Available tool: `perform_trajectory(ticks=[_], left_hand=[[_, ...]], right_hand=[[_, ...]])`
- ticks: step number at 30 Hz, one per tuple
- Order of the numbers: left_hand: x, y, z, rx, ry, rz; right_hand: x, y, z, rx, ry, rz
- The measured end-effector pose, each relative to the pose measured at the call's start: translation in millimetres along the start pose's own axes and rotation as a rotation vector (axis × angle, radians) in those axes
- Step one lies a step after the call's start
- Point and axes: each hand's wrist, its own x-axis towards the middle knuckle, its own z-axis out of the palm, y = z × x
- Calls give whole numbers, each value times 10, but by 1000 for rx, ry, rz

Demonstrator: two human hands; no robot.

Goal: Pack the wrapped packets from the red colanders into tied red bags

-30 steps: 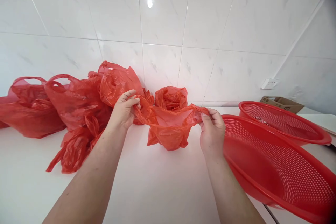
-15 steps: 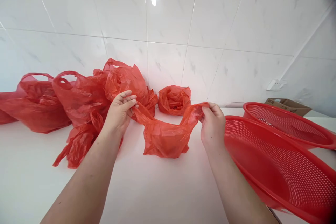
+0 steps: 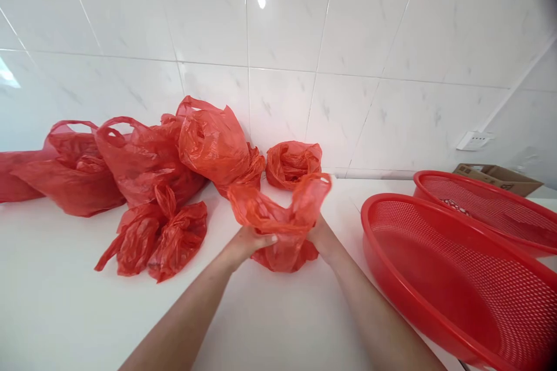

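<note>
Two hands (image 3: 249,242) (image 3: 321,234) on a red bag (image 3: 287,250), white tabletop (image 3: 278,324) beneath

Two bare forearms (image 3: 202,295), tapering toward wrists (image 3: 230,256); bare hands (image 3: 252,242), partly hidden; left thumbnail (image 3: 274,238) visible

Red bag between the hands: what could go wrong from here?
1. The bag looks thin and crumpled; the left hand, its thumb against the front, might poke or tear it.
2. Its handles stand ungripped, so the soft sides could slump if the support slips. The right hand is mostly hidden, so its hold can't be checked.
3. An open-topped red bag sits just behind; a forward push might knock it.
</note>
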Motion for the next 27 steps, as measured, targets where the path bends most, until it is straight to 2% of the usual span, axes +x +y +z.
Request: perform_trajectory(ticks=[2, 4, 6, 9, 11, 13, 16, 18, 20, 23, 27], left_hand=[[157, -77, 147, -176, 184, -50], [301, -134, 166, -310, 339, -40], [396, -191, 98, -379, 387, -1], [439, -295, -20, -462, 388, 14], [429, -361, -60, -504, 379, 0], [411, -403, -66, -541, 387, -8], [377, -413, -42, -580, 375, -15], [350, -397, -21, -596, 328, -34], [325, -382, -10, -613, 280, -51], [304, -388, -15, -646, 255, -53], [303, -428, -22, -664, 233, -76]], right_hand=[[145, 4, 42, 81, -27, 101], [257, 50, -10, 250, 62, 121], [324, 139, -133, 427, 174, 101], [325, 303, -317, 510, 245, 172], [273, 364, -360, 493, 228, 235], [206, 347, -320, 487, 129, 222], [128, 225, -173, 422, -85, 157], [108, 165, -86, 315, -138, 202], [115, 172, -57, 277, -77, 274], [152, 278, -127, 377, 54, 303], [185, 372, -230, 448, 65, 334]])
